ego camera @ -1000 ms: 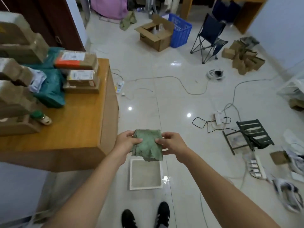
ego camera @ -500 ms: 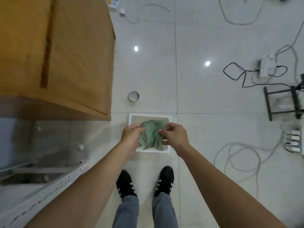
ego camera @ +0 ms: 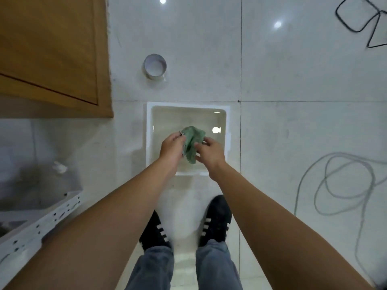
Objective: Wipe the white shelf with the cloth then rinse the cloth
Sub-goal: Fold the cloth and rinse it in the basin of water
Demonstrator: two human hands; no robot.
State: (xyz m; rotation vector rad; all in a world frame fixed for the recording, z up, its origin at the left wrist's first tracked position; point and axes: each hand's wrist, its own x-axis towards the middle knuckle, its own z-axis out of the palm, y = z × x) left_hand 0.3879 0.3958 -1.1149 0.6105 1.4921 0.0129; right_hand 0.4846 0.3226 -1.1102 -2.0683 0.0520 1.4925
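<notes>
cloth: green cloth, bunched up, held between both hands above the white tub; lower tip hangs toward the water, can't tell if it touches
left hand: left hand at 9 o'clock of the cloth, fingers curled and pinching its left edge
right hand: right hand at 3 o'clock of the cloth, fingers closed on its right side, thumb on top
tub: square, white rim, sits on the floor tiles, shallow cloudy water inside, ceiling light reflected at 3 o'clock of the cloth
shelf: white perforated shelf rail at 8 o'clock of the tub, well apart, lying at a slant
cabinet: wooden cabinet at 10 o'clock of the tub, corner near the tub's far-left edge
tape roll: tape roll on the floor at 12 o'clock of the tub, apart from it
cables: grey cable loops at 3 to 4 o'clock, black cable at 1 o'clock
feet: black shoes with white stripes at 6 o'clock, just short of the tub's near rim
</notes>
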